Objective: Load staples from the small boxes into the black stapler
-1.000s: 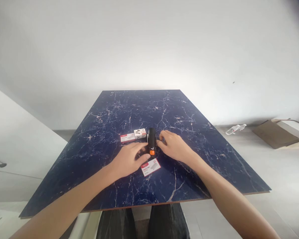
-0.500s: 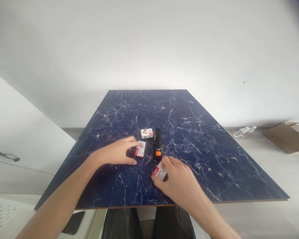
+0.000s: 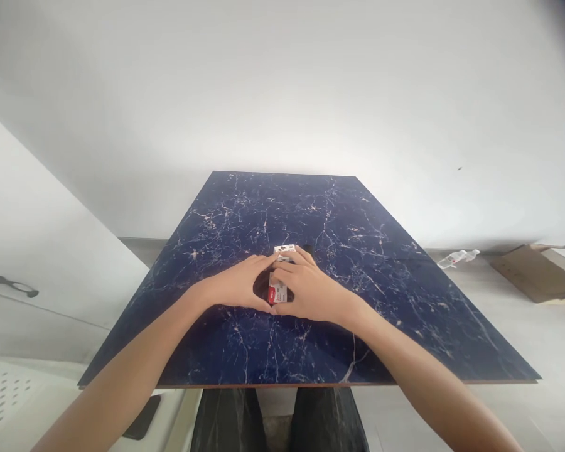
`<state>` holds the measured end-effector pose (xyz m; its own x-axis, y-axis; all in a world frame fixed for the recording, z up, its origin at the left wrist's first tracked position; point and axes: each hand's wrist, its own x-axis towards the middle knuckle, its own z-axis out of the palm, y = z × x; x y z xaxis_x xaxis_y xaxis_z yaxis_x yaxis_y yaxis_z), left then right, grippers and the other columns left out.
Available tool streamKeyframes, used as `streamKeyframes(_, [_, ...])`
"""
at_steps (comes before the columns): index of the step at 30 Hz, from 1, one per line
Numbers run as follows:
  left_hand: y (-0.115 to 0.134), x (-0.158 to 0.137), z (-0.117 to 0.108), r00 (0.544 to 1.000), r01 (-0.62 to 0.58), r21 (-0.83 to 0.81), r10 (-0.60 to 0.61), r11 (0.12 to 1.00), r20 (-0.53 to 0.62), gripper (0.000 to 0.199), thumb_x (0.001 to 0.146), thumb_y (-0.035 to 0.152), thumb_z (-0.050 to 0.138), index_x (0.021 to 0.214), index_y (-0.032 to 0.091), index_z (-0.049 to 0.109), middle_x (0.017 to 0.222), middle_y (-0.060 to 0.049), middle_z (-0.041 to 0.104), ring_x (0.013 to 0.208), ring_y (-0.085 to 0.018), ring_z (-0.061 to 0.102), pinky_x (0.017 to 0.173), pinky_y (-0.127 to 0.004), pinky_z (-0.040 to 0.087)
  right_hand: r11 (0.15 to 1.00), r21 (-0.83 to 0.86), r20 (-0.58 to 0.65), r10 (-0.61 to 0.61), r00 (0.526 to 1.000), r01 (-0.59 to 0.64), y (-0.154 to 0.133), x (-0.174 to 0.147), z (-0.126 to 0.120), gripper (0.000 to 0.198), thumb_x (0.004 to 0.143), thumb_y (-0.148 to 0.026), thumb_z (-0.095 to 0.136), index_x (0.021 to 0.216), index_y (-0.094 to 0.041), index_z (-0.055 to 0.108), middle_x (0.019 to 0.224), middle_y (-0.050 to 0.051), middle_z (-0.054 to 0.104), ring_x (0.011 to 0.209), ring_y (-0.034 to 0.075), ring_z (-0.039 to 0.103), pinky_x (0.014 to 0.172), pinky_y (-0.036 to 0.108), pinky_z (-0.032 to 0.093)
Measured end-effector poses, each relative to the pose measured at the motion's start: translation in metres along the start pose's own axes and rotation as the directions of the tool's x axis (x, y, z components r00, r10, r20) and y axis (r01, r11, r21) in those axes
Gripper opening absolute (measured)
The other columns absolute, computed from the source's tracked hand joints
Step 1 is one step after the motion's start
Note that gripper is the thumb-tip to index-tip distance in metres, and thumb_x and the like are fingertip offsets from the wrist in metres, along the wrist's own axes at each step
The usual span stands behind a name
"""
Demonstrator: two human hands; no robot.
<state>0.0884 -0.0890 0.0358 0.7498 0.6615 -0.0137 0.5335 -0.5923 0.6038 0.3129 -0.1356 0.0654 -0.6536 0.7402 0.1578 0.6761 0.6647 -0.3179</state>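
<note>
Head view: both bare hands meet over the middle of a dark blue, white-veined table (image 3: 273, 213), curved toward each other so that they ring a small red-and-white pack (image 3: 277, 294). The pack lies in the gap between the two palms, its red part to the left and its pale part to the right. The left hand (image 3: 235, 284) comes in from the left, its fingers reaching to the far side of the pack and its thumb to the near left corner. The right hand (image 3: 313, 289) arches in from the right, with fingertips over the pack's far end and the thumb at its near edge, where the two thumbs meet or almost meet. Whether either hand is truly clasping the pack or only framing it, I cannot tell, since the fingers hide its far end.

Just beyond the fingertips sits a small white box (image 3: 284, 249), its near side partly covered by the fingers. To its right, a bit of a black object (image 3: 308, 250) peeks out past the right hand, which hides the rest. Well apart, on the floor to the right, lie a clear bottle (image 3: 453, 258) and a cardboard box (image 3: 522, 273).
</note>
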Motion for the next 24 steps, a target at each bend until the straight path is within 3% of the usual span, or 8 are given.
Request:
streamKeyframes(2, [0.003,-0.001,0.002,1.0,0.004,-0.011,-0.004,1.0,0.003,0.106,0.07,0.06,0.082,0.16,0.034,0.032,0.137,-0.012,0.059,0.119,-0.035,0.06,0.091,-0.044,0.053,0.993,0.081,-0.086,0.088,0.992,-0.081,0.007,-0.011,-0.009,0.023,0.092,-0.046,0.065,0.101,-0.025,0.067,0.114,0.008,0.07,0.126,0.032,0.053,0.112,0.054,0.038])
streamKeyframes(4, [0.006,-0.001,0.007,1.0,0.02,0.009,-0.02,1.0,-0.009,0.1,0.074,0.059,0.079,0.159,0.034,0.033,0.138,-0.011,0.058,0.12,-0.034,0.059,0.093,-0.043,0.053,0.958,0.139,-0.166,0.271,0.948,-0.25,0.017,-0.023,-0.018,0.026,0.098,-0.046,0.055,0.106,-0.023,0.064,0.118,0.01,0.069,0.112,0.029,0.061,0.097,0.047,0.049])
streamKeyframes(6, [0.009,-0.001,0.012,0.999,0.036,0.045,-0.035,0.998,-0.031,0.086,0.08,0.055,0.074,0.156,0.032,0.041,0.141,-0.011,0.057,0.124,-0.034,0.057,0.097,-0.044,0.051,0.887,0.203,-0.161,0.449,0.879,-0.415,0.027,-0.031,-0.02,0.037,0.099,-0.05,0.053,0.121,-0.022,0.06,0.127,0.014,0.065,0.099,0.028,0.066,0.085,0.044,0.053])
streamKeyframes(8, [0.011,0.002,0.017,0.996,0.063,0.059,-0.06,0.996,-0.063,0.075,0.083,0.052,0.072,0.151,0.03,0.049,0.143,-0.011,0.056,0.124,-0.033,0.057,0.097,-0.044,0.051,0.816,0.285,-0.084,0.544,0.835,-0.503,0.036,-0.035,-0.015,0.059,0.096,-0.053,0.057,0.145,-0.023,0.045,0.142,0.017,0.057,0.096,0.027,0.069,0.082,0.043,0.055])
streamKeyframes(10, [0.015,0.006,0.022,0.991,0.098,0.047,-0.094,0.994,-0.093,0.072,0.082,0.049,0.073,0.147,0.026,0.052,0.142,-0.012,0.056,0.121,-0.033,0.059,0.095,-0.044,0.053,0.776,0.363,-0.008,0.557,0.83,-0.517,0.041,-0.036,-0.008,0.076,0.095,-0.051,0.059,0.158,-0.024,0.027,0.149,0.019,0.052,0.1,0.028,0.07,0.085,0.043,0.056])
streamKeyframes(12, [0.021,0.011,0.028,0.984,0.134,0.025,-0.13,0.991,-0.12,0.071,0.08,0.046,0.074,0.144,0.023,0.054,0.139,-0.013,0.059,0.118,-0.034,0.06,0.092,-0.045,0.055,0.753,0.42,0.037,0.543,0.839,-0.506,0.043,-0.035,-0.002,0.08,0.096,-0.046,0.059,0.161,-0.024,0.019,0.148,0.018,0.055,0.105,0.029,0.07,0.089,0.044,0.056])
streamKeyframes(17, [0.031,0.019,0.035,0.974,0.167,-0.009,-0.167,0.986,-0.155,0.072,0.077,0.045,0.079,0.141,0.024,0.055,0.14,-0.013,0.06,0.121,-0.038,0.059,0.095,-0.052,0.054,0.717,0.498,0.069,0.527,0.847,-0.487,0.043,-0.034,0.002,0.077,0.095,-0.045,0.06,0.16,-0.025,0.024,0.148,0.017,0.057,0.113,0.03,0.069,0.087,0.044,0.059])
streamKeyframes(24, [0.021,0.018,0.028,0.993,0.06,-0.032,-0.063,0.998,-0.102,0.077,0.078,0.048,0.08,0.148,0.031,0.051,0.147,-0.011,0.055,0.13,-0.036,0.054,0.102,-0.051,0.049,0.709,0.552,0.075,0.482,0.873,-0.439,0.046,-0.035,0.002,0.076,0.095,-0.046,0.063,0.159,-0.027,0.028,0.147,0.015,0.058,0.114,0.029,0.069,0.088,0.044,0.061])
